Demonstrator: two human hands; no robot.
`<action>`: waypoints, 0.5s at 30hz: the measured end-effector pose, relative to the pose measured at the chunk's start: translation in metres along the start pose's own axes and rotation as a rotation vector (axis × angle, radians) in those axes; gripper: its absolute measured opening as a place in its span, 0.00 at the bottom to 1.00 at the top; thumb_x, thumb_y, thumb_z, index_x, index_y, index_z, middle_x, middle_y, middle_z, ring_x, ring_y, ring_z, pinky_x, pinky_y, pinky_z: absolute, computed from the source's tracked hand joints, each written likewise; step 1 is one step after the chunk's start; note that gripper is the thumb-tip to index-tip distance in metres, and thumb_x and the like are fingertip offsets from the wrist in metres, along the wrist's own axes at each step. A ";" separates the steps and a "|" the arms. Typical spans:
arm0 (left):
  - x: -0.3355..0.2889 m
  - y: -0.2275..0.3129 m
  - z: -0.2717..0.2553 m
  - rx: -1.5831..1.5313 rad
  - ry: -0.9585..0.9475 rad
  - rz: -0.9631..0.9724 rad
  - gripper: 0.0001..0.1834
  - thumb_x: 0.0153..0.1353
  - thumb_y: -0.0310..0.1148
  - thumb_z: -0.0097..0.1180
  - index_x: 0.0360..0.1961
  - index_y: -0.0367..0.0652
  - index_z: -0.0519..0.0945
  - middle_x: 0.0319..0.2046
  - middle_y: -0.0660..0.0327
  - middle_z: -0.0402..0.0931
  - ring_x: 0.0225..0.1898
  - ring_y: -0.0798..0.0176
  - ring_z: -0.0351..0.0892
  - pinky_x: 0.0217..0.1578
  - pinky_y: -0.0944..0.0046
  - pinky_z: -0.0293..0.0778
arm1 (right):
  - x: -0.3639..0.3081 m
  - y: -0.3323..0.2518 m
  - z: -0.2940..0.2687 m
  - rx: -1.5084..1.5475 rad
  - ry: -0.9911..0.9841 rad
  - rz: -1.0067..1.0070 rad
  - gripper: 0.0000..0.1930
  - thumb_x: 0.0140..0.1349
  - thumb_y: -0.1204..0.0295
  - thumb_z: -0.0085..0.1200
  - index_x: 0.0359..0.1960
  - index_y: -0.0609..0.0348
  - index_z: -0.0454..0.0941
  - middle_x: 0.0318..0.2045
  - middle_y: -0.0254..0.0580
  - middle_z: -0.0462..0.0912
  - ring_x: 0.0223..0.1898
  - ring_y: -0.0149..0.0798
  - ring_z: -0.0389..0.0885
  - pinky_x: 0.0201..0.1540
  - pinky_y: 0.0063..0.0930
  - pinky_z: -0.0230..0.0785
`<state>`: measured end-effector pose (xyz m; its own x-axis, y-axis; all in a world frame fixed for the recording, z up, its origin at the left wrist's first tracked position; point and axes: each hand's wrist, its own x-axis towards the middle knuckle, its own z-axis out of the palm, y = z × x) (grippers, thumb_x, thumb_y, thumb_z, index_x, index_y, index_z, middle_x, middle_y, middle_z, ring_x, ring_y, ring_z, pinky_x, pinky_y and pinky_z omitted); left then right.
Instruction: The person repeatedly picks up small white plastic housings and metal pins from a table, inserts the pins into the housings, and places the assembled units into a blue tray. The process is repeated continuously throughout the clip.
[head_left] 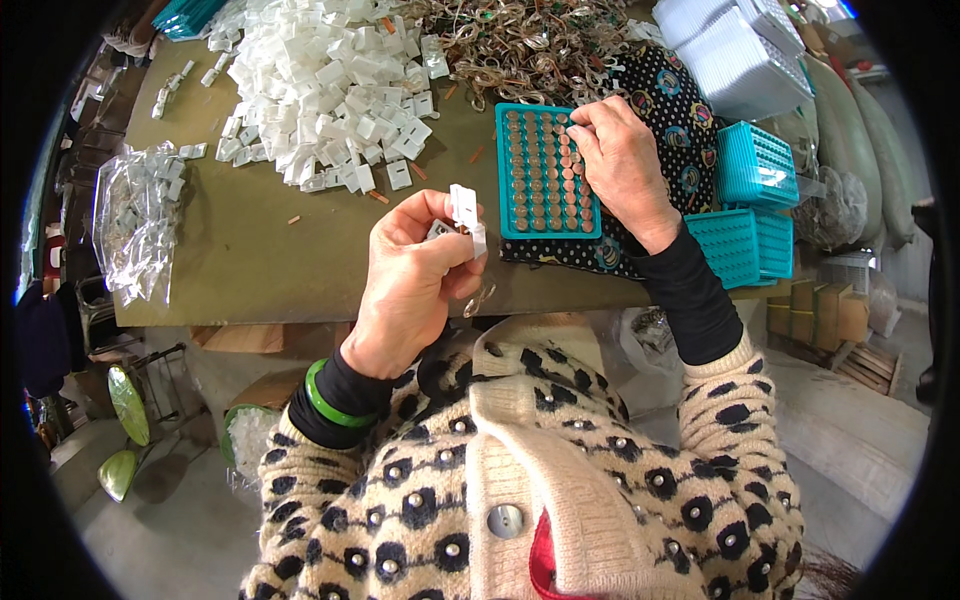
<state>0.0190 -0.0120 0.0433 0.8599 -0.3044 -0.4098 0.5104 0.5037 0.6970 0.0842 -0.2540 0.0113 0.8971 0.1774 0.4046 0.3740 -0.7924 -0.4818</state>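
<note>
My left hand [410, 265] is closed around small white plastic pieces [464, 207], held just above the table's front edge. A thin clear or brassy loop [480, 299] hangs below its fingers. Over the right side of a teal tray [499, 180], my right hand [622, 160] has thumb and fingertips pinched together. Rows of small round copper-coloured pieces [537, 170] fill the tray's holes. Whatever is between the right fingertips is too small or hidden to make out. The tray rests on a black dotted cloth [640, 90] with coloured patterns.
A heap of white plastic pieces [320, 90] lies at the far left, beside a tangled pile of brassy parts [520, 45]. Clear plastic bags [140, 220] lie at left. More teal trays [725, 248] and white stacked trays [735, 60] stand at right. Several small brown strips [293, 219] are scattered about.
</note>
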 end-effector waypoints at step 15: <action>0.005 -0.003 -0.017 -0.072 -0.081 0.042 0.14 0.59 0.20 0.59 0.48 0.35 0.79 0.36 0.57 0.82 0.36 0.60 0.86 0.38 0.62 0.85 | -0.004 -0.003 -0.022 0.049 -0.096 -0.052 0.05 0.63 0.80 0.54 0.38 0.63 0.81 0.34 0.43 0.83 0.32 0.37 0.84 0.35 0.30 0.77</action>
